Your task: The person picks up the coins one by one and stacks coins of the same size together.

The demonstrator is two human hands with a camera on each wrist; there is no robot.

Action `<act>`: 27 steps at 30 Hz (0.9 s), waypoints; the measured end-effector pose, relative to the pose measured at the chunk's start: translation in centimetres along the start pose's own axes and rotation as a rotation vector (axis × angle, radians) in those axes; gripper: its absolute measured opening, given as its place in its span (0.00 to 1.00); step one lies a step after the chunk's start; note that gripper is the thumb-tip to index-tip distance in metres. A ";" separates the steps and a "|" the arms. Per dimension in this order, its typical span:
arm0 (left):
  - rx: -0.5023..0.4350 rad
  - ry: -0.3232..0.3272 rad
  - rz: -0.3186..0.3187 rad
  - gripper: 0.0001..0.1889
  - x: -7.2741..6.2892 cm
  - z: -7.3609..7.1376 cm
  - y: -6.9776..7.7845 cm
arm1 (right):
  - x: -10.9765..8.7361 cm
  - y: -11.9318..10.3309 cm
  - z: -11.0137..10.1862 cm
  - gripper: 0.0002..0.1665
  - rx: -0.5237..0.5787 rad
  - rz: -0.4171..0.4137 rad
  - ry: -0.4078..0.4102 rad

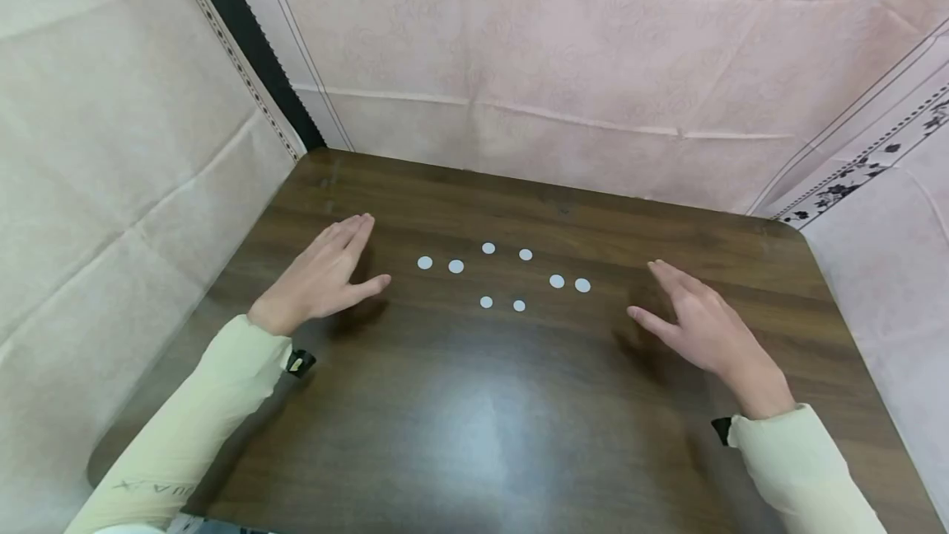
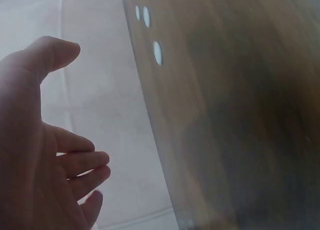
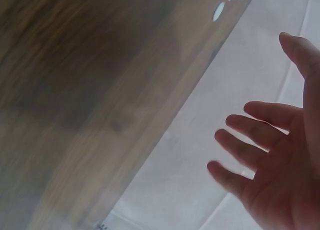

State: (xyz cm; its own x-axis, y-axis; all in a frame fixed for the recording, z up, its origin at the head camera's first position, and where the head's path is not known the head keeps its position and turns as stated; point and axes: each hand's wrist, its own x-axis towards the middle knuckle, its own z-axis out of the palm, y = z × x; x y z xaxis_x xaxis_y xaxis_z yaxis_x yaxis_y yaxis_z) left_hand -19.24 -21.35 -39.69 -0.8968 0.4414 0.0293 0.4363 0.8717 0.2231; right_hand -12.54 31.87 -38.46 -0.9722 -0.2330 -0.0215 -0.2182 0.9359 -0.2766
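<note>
Several flat white round spots (image 1: 455, 267) lie in a loose ring on the dark wooden table (image 1: 415, 402). Left of them my left hand (image 1: 315, 278) is held over the tabletop, thumb spread from the fingers, holding nothing. On the other side of the ring my right hand (image 1: 708, 328) is also held over the wood, its thumb toward the spots and nothing in its grasp. In the left wrist view the left hand (image 2: 45, 155) shows relaxed fingers apart from the table. The right wrist view shows the right hand (image 3: 280, 155) with fingers spread and bare.
Pale patterned cloth (image 1: 556, 64) hangs behind the table's far edge, with more cloth (image 1: 111, 147) along the left and right sides. A dark strip (image 1: 252, 39) shows at the back left corner. Black bands (image 1: 300, 363) sit at both cuffs.
</note>
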 end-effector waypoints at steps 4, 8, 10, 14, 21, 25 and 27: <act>-0.043 0.018 0.053 0.48 0.4 -0.1 1.1 | 0.8 -1.3 0.0 0.52 0.034 -0.023 0.018; -0.066 0.032 0.088 0.44 0.9 0.0 2.1 | 1.9 -2.5 0.3 0.48 0.051 -0.071 0.028; -0.075 0.043 0.098 0.43 1.2 0.2 2.5 | 2.5 -3.2 0.5 0.45 0.065 -0.092 0.027; -0.081 0.074 0.141 0.39 1.9 0.6 3.5 | 3.9 -4.5 1.0 0.40 0.086 -0.157 0.034; -0.111 0.094 0.205 0.33 3.0 1.1 5.4 | 6.1 -7.0 1.9 0.30 0.106 -0.299 0.051; -0.159 0.071 0.225 0.27 3.7 1.5 6.4 | 7.2 -8.4 2.5 0.25 0.123 -0.362 0.037; -0.183 0.054 0.228 0.25 4.0 1.8 6.8 | 7.8 -9.1 2.8 0.23 0.130 -0.391 0.030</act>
State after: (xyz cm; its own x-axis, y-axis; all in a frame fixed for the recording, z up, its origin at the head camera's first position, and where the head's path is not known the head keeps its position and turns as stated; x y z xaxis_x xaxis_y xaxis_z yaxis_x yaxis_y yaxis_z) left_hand -19.74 -13.22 -39.79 -0.7822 0.6050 0.1490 0.6106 0.6966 0.3767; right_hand -17.89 20.82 -38.81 -0.8208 -0.5547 0.1367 -0.5608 0.7368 -0.3776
